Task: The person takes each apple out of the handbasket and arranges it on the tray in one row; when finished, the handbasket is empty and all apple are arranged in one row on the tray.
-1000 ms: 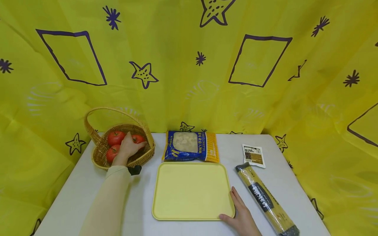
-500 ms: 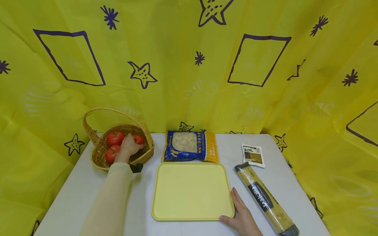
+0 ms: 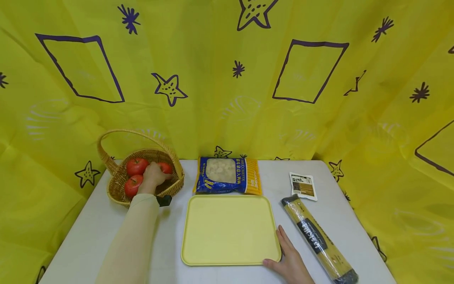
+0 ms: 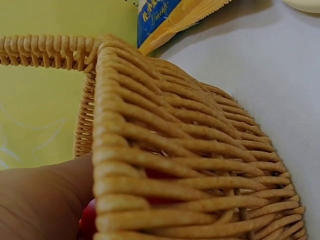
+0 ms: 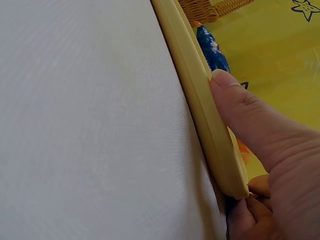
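Note:
At the left, a wicker basket (image 3: 175,188) with a tall handle holds red apples. My left hand (image 3: 152,176) reaches into it and grips the right-hand apple (image 3: 165,168), fingertips hidden. Two other apples, one at the back (image 3: 137,167) and one nearer (image 3: 133,186), lie to the left of that hand. In the left wrist view, the thumb (image 4: 47,200) passes behind the woven wall, with a bit of red below it. A pale yellow tray (image 3: 230,230) lies flat in the middle. My right hand (image 3: 291,262) holds its near right corner, thumb on the rim (image 5: 232,165).
Behind the tray lies a blue and yellow pasta bag (image 3: 227,176). A long spaghetti pack (image 3: 319,238) lies slanted right of the tray, close to my right hand. Beyond it is a small white packet (image 3: 303,186). A yellow curtain (image 3: 213,126) stands behind the white table (image 3: 88,240).
My left hand has settled lower around the right-hand apple, its fingers drawn in. The right hand and tray stay in place; the view shifts slightly.

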The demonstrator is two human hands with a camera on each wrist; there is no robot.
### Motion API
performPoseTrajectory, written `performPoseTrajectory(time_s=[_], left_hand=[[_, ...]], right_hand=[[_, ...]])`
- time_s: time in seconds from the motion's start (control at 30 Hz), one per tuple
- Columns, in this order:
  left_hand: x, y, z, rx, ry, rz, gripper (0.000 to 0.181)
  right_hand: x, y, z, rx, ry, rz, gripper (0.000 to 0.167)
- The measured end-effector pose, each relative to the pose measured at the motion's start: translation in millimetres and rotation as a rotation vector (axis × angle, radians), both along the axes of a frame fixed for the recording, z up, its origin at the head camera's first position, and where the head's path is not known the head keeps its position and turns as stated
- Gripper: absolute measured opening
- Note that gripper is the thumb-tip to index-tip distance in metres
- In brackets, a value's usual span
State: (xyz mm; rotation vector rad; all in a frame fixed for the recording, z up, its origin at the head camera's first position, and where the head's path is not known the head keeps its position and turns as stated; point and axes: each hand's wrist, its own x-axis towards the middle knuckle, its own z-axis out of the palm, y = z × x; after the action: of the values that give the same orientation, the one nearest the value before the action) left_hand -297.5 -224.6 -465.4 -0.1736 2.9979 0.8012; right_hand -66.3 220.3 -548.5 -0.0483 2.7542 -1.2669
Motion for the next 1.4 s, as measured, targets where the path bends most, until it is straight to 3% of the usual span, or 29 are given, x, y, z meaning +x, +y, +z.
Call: performPoseTrajectory(time_s=[0.4,0.73,0.93,1.13,1.4], left_hand=[[7.1,-4.0,-0.3,0.103,0.053,0.062,0.08],[22.2,-7.9,7.5,0.308,0.151,0.148,0.095],[38.1,-10.1,14.3,0.399,0.22,0.206,0.096],[59.0,-10.2,23.0,0.493,0.242,0.263,0.099],[89.2,-0.7,28.3,0.62,0.267,0.209,0.096]], right_hand=[[-0.2,-0.1,0.2,-0.017,-0.021,-0.008,0.113],[-1.5,0.7,-2.4,-0.004,-0.018,-0.009,0.114],[-2.3,0.8,-3.1,-0.006,-0.034,-0.016,0.115],[-1.3,-0.2,-1.6,-0.004,-0.025,-0.008,0.113],[-1.3,0.4,-3.1,-0.02,-0.031,-0.019,0.115]])
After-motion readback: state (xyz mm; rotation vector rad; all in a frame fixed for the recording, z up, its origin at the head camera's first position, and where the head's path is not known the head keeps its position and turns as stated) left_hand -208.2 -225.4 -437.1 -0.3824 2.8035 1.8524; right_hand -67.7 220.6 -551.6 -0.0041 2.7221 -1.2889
